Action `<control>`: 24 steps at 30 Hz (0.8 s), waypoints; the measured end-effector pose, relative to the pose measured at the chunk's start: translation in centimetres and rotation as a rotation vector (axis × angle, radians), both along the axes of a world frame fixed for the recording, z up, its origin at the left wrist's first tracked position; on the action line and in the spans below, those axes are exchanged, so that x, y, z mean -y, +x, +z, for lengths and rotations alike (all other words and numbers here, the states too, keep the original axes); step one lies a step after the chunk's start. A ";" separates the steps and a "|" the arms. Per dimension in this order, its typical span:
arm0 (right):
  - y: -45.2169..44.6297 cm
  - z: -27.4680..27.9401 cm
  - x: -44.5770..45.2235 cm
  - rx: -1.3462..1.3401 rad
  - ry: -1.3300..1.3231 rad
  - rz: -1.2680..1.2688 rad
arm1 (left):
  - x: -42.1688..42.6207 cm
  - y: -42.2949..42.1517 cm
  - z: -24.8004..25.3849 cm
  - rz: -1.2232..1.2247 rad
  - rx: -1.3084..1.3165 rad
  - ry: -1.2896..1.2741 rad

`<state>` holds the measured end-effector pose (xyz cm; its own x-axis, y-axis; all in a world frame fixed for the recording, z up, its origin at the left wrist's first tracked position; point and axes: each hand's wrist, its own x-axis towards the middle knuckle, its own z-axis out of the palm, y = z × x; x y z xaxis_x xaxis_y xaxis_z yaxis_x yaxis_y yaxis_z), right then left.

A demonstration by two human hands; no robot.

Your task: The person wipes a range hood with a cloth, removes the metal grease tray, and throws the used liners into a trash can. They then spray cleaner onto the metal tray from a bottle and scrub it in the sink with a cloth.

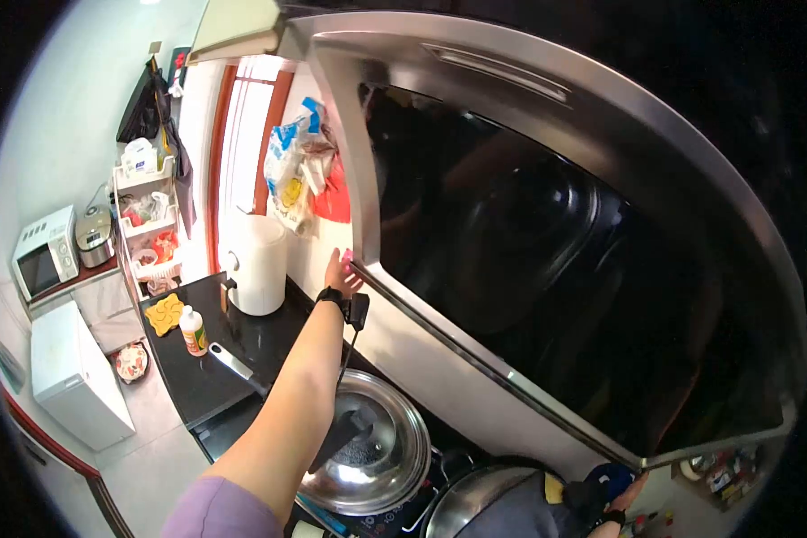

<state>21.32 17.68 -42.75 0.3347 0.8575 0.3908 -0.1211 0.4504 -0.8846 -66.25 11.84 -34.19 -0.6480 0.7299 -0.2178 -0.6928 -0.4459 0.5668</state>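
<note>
My left arm, in a purple sleeve with a black wristband, reaches up to the wall beside the lower left corner of the range hood. My left hand has a small pink thing between thumb and forefinger, the other fingers spread. At the lower right, my right hand is partly hidden and closed against a dark blue thing, near the hood's lower edge. Below my left forearm, a domed steel lid covers a pan on the stove. Beside it lies a steel wok, partly covered by dark grey cloth.
Left of my arm, the black counter holds a white cylindrical appliance, a bottle, a yellow mat and a handled utensil. Plastic bags hang on the wall. Farther left stand a shelf rack and a microwave.
</note>
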 end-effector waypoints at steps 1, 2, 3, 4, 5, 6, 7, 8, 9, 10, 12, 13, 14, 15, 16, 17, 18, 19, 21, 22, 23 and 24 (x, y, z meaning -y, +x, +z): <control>-0.4 0.6 -0.1 -0.184 -0.114 0.054 | -0.6 -0.4 -0.2 -0.003 0.015 -0.015; -0.8 1.1 -0.3 -0.385 -0.221 0.086 | -1.3 -0.6 -0.6 -0.009 0.030 -0.031; 0.5 -1.2 -1.6 -0.234 -0.038 -0.065 | -1.6 -0.7 -0.8 -0.050 -0.074 -0.018; 2.7 -4.1 -3.5 -0.065 0.137 -0.262 | -2.0 -0.7 -0.9 -0.051 -0.042 0.030; 4.7 -6.9 -5.3 0.081 0.282 -0.473 | -3.1 -1.3 -1.9 -0.073 0.007 0.076; 2.3 -5.5 -3.6 0.016 0.189 -0.433 | -4.3 -2.0 -2.9 -0.095 0.055 0.122; 0.2 -3.9 -2.4 -0.053 0.087 -0.367 | -4.6 -2.1 -3.2 -0.093 0.062 0.125; -1.8 -2.2 -1.1 -0.108 -0.001 -0.303 | -4.9 -2.1 -3.3 -0.146 0.075 0.172; -3.0 -0.8 -0.1 -0.143 -0.075 -0.248 | -5.1 -1.8 -3.6 -0.198 0.089 0.216; -3.9 0.4 0.7 -0.172 -0.139 -0.197 | -5.1 -1.5 -3.8 -0.193 0.099 0.213; -4.2 2.3 1.9 -0.213 -0.259 -0.088 | -5.3 -1.4 -4.0 -0.306 0.035 0.452; -3.8 2.7 2.3 -0.225 -0.316 -0.039 | -5.8 -1.5 -4.8 -0.274 0.067 0.425; -3.0 2.9 2.6 -0.244 -0.365 0.006 | -6.3 -1.5 -5.1 -0.233 0.052 0.415; -2.4 3.0 2.7 -0.251 -0.409 0.039 | -5.5 0.0 -3.9 -0.182 0.059 0.452; -5.5 5.2 4.4 -0.217 -0.387 0.032 | -4.2 1.7 -2.1 -0.128 0.062 0.492; -8.5 7.4 6.1 -0.184 -0.366 0.025 | -3.7 2.4 -1.2 -0.119 0.060 0.501; -10.1 8.5 6.8 -0.126 -0.331 0.001 | -3.4 2.9 -0.7 -0.080 0.048 0.479; -9.6 7.7 6.1 -0.193 -0.270 -0.078 | -3.3 3.3 -0.5 -0.044 0.036 0.454; -10.3 8.6 6.8 -0.191 -0.334 -0.061 | -3.6 3.4 -0.3 -0.007 0.044 0.436; -10.5 8.9 7.0 -0.185 -0.401 -0.049 | -3.7 3.5 -0.4 0.027 0.057 0.414; -7.8 6.7 5.1 -0.187 -0.399 -0.045 | -3.9 3.4 -0.5 0.010 0.086 0.451; -7.4 6.6 5.0 -0.177 -0.416 -0.043 | -4.2 3.1 -0.7 0.014 0.084 0.451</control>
<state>13.96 12.65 -36.19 0.4041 0.9133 -0.0508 -0.2758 0.0687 -0.9587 -63.14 16.07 -34.88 -0.6519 0.7553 0.0670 -0.7205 -0.6445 0.2559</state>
